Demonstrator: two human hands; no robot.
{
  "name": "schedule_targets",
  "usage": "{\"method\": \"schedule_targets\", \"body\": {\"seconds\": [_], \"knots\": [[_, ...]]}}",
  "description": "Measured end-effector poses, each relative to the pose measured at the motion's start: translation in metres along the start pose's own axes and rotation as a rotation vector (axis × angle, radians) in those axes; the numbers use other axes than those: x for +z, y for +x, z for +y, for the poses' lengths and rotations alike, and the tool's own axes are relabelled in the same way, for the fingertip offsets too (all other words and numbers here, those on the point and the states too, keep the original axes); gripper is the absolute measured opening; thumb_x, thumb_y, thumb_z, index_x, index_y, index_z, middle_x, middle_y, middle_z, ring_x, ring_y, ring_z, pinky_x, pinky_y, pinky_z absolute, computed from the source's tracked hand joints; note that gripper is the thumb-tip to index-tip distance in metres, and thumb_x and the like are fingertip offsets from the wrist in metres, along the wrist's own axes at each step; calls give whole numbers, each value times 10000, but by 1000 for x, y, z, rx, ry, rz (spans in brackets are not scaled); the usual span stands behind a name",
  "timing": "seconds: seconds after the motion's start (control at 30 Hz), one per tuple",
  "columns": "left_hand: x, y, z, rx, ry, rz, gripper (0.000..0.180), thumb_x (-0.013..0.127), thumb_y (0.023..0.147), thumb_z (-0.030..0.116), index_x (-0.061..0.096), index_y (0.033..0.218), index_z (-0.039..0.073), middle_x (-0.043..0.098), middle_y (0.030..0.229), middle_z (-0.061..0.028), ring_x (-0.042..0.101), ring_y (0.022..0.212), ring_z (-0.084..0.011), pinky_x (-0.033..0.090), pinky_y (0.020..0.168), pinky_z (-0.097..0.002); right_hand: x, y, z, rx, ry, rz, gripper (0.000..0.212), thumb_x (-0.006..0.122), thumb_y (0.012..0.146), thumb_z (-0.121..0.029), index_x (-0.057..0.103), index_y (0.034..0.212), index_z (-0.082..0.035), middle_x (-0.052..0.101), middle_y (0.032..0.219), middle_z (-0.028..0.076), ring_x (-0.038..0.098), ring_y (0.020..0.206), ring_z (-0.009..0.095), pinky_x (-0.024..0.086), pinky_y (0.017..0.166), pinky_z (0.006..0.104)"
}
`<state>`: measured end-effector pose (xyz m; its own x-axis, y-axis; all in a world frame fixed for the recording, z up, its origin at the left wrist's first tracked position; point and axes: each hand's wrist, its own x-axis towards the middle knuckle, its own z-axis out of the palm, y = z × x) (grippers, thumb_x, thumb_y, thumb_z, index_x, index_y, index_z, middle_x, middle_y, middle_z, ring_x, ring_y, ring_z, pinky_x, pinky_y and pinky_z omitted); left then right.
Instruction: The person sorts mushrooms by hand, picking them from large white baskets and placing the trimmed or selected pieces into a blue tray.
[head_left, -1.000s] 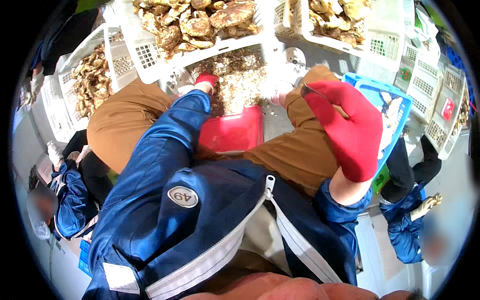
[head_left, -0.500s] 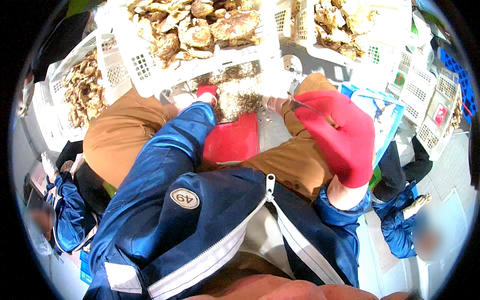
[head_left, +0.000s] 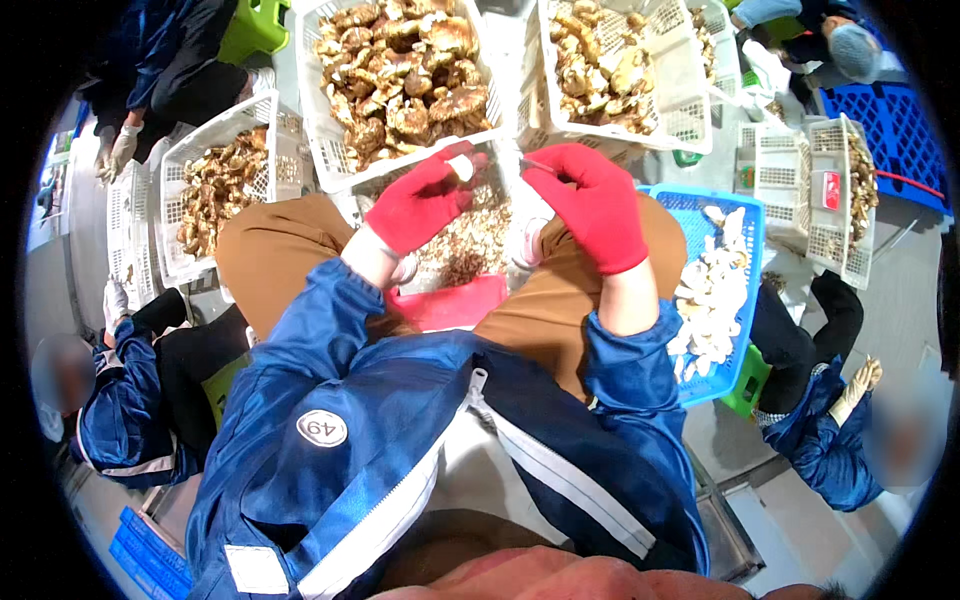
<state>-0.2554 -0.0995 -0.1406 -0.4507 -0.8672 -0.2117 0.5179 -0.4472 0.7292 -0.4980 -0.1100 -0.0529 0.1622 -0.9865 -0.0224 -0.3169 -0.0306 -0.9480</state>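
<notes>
My left hand (head_left: 415,205), in a red glove, is raised in front of the large white crate, its fingers closed around a small white mushroom piece (head_left: 461,167). To its right, my red-gloved right hand (head_left: 597,200) is closed on a small knife (head_left: 538,165); its thin dark blade points left toward the mushroom piece, and the handle is hidden in the glove. The hands are apart. Between my legs and below them lies a red dustpan-like tray (head_left: 455,303), with pale and brown trimmings (head_left: 470,235) heaped at its far side.
White crates of brown mushrooms stand ahead (head_left: 322,150), ahead right (head_left: 690,130) and left (head_left: 185,268). By my right knee, a blue basket (head_left: 735,375) holds white trimmed mushrooms. Co-workers sit at left (head_left: 130,420) and right (head_left: 820,450); more crates stand at far right (head_left: 785,190).
My left hand has come up from low between my legs and now shows a white mushroom piece. My right hand has moved left from over my right knee, knife still in it. The view has shifted.
</notes>
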Motion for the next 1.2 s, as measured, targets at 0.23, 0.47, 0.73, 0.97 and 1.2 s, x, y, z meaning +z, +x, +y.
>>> {"method": "schedule_targets", "body": {"seconds": [0.23, 0.47, 0.73, 0.97, 1.2], "knots": [[53, -50, 25, -123, -653, -83, 414, 531, 997, 148, 467, 1392, 40, 573, 1300, -139, 592, 1073, -215, 506, 907, -336, 23, -56, -39, -335, 147, 75, 138, 714, 813, -44, 710, 944, 2, 701, 1056, 124, 668, 939, 228, 514, 807, 328], [79, -65, 28, -24, -460, -71, 374, 524, 1006, 191, 496, 1361, 76, 629, 1203, -79, 606, 1064, -174, 477, 959, -355, 36, -73, -64, -463, 97, 109, 108, 710, 802, -4, 703, 909, 8, 697, 1055, 145, 676, 931, 274, 528, 798, 348], [81, -74, 39, 38, -291, -48, 349, 563, 985, 169, 513, 1321, 86, 641, 1179, -50, 616, 1013, -131, 489, 905, -304, 36, -71, -76, -507, 74, 92, 102, 703, 802, 5, 693, 902, 18, 698, 1035, 148, 676, 922, 283, 529, 794, 354], [82, -71, 43, 45, -245, 3, 330, 580, 970, 140, 529, 1287, 64, 647, 1139, -60, 608, 935, -124, 486, 867, -289, 34, -69, -76, -449, 84, 80, 120, 676, 818, 29, 697, 936, 24, 701, 1031, 139, 679, 900, 251, 529, 777, 329], [77, -66, 41, 77, -160, 23, 304, 572, 966, 119, 550, 1265, 70, 645, 1107, -62, 606, 952, -152, 479, 863, -300, 36, -64, -68, -436, 160, 84, 146, 685, 818, 17, 698, 962, 25, 704, 1014, 128, 678, 870, 218, 533, 768, 314]]}}
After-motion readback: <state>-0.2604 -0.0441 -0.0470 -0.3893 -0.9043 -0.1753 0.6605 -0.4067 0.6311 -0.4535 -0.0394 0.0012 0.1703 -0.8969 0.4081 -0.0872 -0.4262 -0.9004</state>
